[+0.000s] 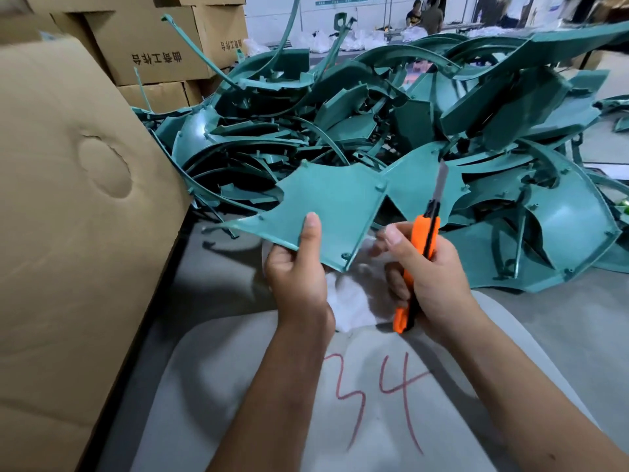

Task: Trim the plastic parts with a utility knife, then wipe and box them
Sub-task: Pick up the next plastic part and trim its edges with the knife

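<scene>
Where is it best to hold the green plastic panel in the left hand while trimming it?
Probably at the near edge of the green plastic panel, coming from below as the left hand does: thumb on the flat face, away from the utility knife in the right hand.

floor: grey | wall: white | far workbench: people beside it

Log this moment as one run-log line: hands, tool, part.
left hand: holds green plastic part | right hand: grips orange utility knife, blade out, off part | white cloth: under hands
</scene>
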